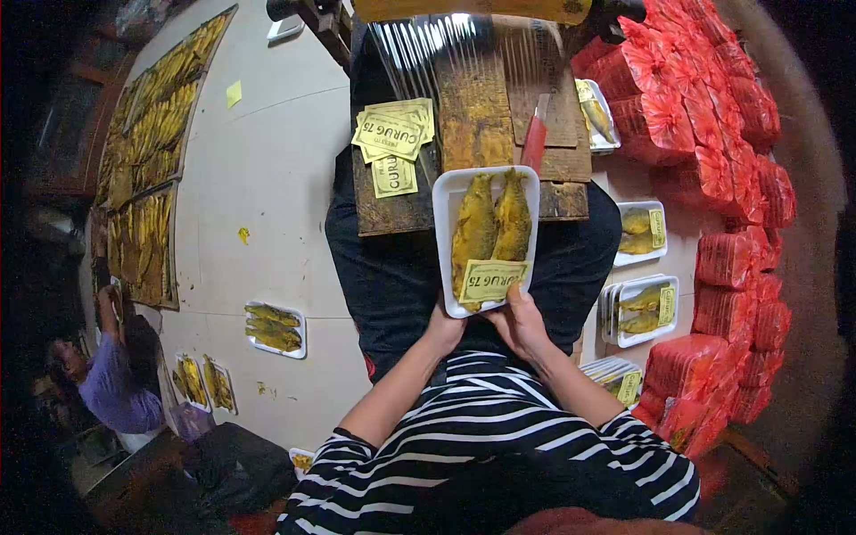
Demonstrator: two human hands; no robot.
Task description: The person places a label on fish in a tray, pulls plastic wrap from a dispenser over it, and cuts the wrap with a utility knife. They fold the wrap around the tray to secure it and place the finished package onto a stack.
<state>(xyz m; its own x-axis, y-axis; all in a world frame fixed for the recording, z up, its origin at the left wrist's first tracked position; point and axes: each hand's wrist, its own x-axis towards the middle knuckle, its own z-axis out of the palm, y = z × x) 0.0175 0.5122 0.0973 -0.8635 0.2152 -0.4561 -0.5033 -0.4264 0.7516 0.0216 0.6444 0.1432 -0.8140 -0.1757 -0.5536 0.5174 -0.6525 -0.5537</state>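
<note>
A white foam tray (441, 227) with two yellowish fish (475, 221) is held above my lap, in front of the wooden bench. Across the fish's lower end lies a yellow printed label (486, 283). My left hand (446, 328) grips the tray's near left corner, its fingers mostly hidden underneath. At the near right corner, my right hand (520, 323) is closed on the tray with the thumb over the rim by the label. Beyond the tray, a loose pile of labels (392, 134) and a red-handled knife (534, 143) rest on the wooden bench (473, 116).
Clear plastic film (406, 58) stretches over the bench's far end. Red plastic-wrapped packs (722, 98) are piled on the right, beside labelled trays (646, 312). On the left are an unlabelled fish tray (275, 330), racks of fish (160, 134) and another person (116, 383).
</note>
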